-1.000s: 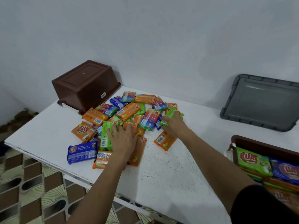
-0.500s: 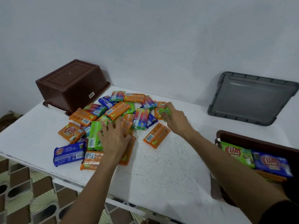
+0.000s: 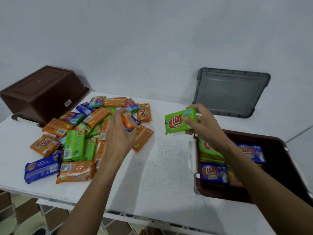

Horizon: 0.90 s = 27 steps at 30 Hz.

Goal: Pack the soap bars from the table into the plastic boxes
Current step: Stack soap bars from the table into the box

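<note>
A pile of wrapped soap bars (image 3: pixel 74 145), orange, green, blue and multicoloured, lies on the left half of the white table (image 3: pixel 160 175). My left hand (image 3: pixel 121 134) is over the pile's right side and grips an orange soap bar (image 3: pixel 127 122). My right hand (image 3: pixel 203 122) holds a green soap bar (image 3: pixel 176 122) in the air, left of and above the open brown plastic box (image 3: pixel 277 141) at the right. That box holds several green, blue and orange bars (image 3: pixel 213 172).
A second brown plastic box (image 3: pixel 42 92) stands upside down at the back left against the wall. A grey lid (image 3: pixel 230 92) leans on the wall at the back right. The table's front edge runs below my forearms, with patterned floor beneath.
My right hand lifted the green bar out of the pile and carried it right toward the open box. My left hand shifted right across the pile and closed on an orange bar.
</note>
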Tool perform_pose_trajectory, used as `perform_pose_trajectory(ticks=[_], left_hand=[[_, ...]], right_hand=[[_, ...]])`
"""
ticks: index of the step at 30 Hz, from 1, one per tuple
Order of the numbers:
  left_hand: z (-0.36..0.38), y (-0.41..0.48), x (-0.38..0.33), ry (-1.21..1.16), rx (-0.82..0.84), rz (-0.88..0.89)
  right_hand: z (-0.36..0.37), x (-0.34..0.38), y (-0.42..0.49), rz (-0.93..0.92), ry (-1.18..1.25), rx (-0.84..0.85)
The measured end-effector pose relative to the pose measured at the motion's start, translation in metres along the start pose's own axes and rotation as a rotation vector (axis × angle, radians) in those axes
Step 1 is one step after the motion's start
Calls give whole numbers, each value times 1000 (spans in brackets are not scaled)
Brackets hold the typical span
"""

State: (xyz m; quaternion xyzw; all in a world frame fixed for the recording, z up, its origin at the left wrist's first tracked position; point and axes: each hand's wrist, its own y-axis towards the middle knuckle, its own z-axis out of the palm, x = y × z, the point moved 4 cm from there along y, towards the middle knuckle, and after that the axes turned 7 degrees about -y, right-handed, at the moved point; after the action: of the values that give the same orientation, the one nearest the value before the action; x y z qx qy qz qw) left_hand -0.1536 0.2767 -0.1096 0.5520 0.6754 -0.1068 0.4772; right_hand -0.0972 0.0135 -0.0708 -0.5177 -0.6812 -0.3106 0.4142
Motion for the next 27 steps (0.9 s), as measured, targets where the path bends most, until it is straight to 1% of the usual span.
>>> perform_pose_trajectory(ticks=[4,6,9,11,14,16,20,23,27], left_hand=[[25,-5,-34,-321,87,-70],[38,-11,-49,-413,136,-86],[58,-20,-71,-525,226,-87],[71,-27,-85,-558,284,-83],[89,-40,-103,-588,355,-92],[99,-48,-111,-599,390,-97],[118,-63,-118,-611,416,-121],[129,-72,-117,-622,423,-159],[134,-76,-114,-633,408,-189]], right_hand=[[-35,-6,-34,-19,2,5],[-52,-7,-50,-39,3,16],[-77,-16,-72,-3,55,36],[-94,-25,-86,44,58,56],[-114,-42,-106,111,-10,101],[-123,-53,-118,147,8,133],[-125,-75,-133,203,96,221],[-113,-89,-138,218,135,295],[-94,-102,-133,264,112,348]])
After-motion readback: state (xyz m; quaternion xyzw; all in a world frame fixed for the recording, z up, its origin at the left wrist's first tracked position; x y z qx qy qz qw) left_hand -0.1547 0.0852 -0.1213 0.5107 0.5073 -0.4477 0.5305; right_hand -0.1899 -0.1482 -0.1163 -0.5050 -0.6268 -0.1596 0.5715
